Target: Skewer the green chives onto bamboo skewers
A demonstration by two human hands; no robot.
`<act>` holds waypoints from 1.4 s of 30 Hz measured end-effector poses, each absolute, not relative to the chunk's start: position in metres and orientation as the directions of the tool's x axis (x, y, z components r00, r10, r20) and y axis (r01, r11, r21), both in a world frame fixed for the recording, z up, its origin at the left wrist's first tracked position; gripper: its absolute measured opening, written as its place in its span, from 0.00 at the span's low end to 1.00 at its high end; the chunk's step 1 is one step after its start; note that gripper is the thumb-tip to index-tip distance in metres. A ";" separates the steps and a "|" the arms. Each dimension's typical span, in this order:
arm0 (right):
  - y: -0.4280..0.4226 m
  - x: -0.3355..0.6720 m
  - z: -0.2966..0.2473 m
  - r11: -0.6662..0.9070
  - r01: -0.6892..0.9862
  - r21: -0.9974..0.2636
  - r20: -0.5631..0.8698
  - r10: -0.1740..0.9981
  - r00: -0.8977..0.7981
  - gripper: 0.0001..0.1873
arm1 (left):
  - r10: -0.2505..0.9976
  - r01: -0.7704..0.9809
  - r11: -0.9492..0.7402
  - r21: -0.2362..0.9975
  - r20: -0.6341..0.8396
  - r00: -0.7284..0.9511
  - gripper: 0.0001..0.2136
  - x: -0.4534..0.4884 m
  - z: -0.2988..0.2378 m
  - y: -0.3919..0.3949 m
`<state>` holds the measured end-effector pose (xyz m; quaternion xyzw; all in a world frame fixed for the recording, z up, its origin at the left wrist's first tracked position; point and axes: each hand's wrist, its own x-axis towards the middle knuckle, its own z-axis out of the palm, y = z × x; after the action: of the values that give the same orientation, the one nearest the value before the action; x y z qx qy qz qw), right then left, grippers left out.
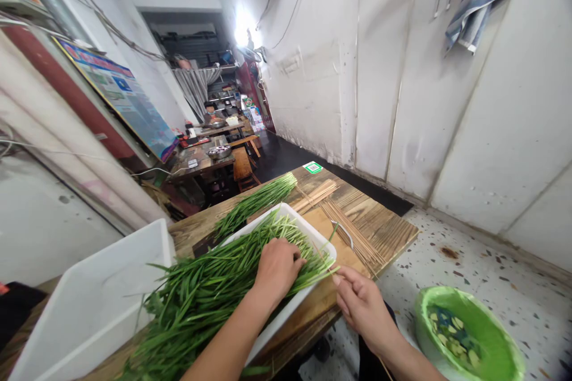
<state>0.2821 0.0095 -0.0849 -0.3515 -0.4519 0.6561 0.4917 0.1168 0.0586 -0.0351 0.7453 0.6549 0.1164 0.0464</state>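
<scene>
A heap of garlic chives [201, 274] fills a white plastic tray [308, 223], pale stem ends toward the right and green leaves spilling over the left side. My left hand [277, 268] lies on the stems with its fingers curled round some of them; the fingertips are partly hidden. Just beyond the tray's right corner, my right hand [360, 300] is closed in a pinch on a thin bamboo skewer, mostly hidden by the hand. Stem ends reach close to its fingertips. Under the tray's right side is a wooden cutting board [346, 256] with a metal handle.
On the wooden table [393, 226] lie bamboo skewers [353, 232] and another bunch of chives [254, 202]. A white bin [93, 297] stands left. A green-lined bucket [469, 333] with scraps sits on the floor at right. Farther back, a person [212, 113] is near tables.
</scene>
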 end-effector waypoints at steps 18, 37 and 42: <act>0.008 0.286 -0.083 -0.122 -0.324 -0.938 -0.019 0.952 -0.305 0.20 | 0.980 0.981 -0.166 0.099 0.125 0.153 0.10 0.119 -0.032 0.055; 0.016 0.290 -0.070 -0.142 -0.254 -0.957 -0.034 0.921 -0.388 0.17 | 0.988 0.581 -0.078 0.810 0.143 -0.066 0.11 0.120 -0.039 0.059; 0.017 0.290 -0.072 -0.136 -0.239 -0.961 -0.037 0.926 -0.377 0.17 | 0.988 0.572 -0.074 0.817 0.139 -0.071 0.10 0.123 -0.036 0.057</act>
<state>0.2897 0.0166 -0.0719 -0.3488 -0.4921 0.6680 0.4359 0.1226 0.0570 -0.0360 0.6250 0.6240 0.3824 0.2716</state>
